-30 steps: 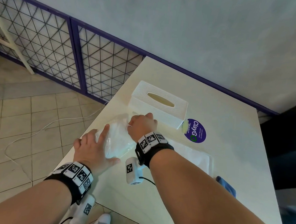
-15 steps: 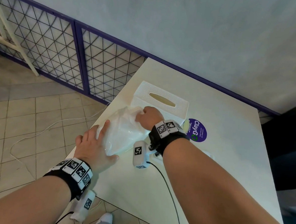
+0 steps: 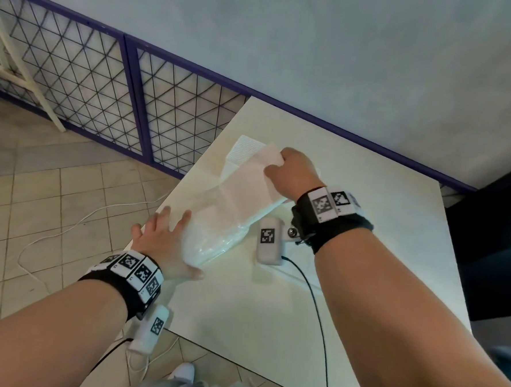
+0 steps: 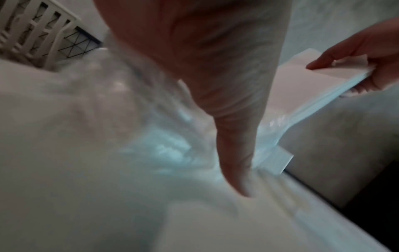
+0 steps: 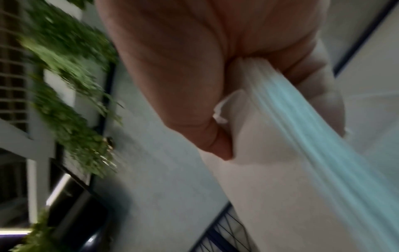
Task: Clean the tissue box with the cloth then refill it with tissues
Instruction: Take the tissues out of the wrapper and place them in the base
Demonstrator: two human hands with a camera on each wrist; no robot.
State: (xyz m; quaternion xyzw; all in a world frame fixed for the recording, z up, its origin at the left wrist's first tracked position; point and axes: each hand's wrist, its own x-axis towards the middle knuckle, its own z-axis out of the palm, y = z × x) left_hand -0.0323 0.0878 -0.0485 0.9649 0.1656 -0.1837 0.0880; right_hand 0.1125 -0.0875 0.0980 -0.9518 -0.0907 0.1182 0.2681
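We note the right hand (image 3: 294,173) pinching one end of the tissue stack (image 3: 248,187), thumb on top, lifted partly out of the clear plastic wrapper (image 3: 212,238). The left hand (image 3: 161,244) lies spread, pressing the wrapper onto the surface (image 3: 364,259). The tissue box (image 3: 245,148) sits at twelve o'clock from the wrapper, mostly hidden.

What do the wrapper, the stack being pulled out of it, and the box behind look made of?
Wrapper: thin clear plastic film, probably; glossy, crinkled, see-through.
Stack: soft matte white tissue paper; layered sheet edges show where the right hand grips it, and it bends under its own weight.
Box: white, matte, finely ribbed top; plastic or card, cannot tell.
The left hand presses the wrapper down.
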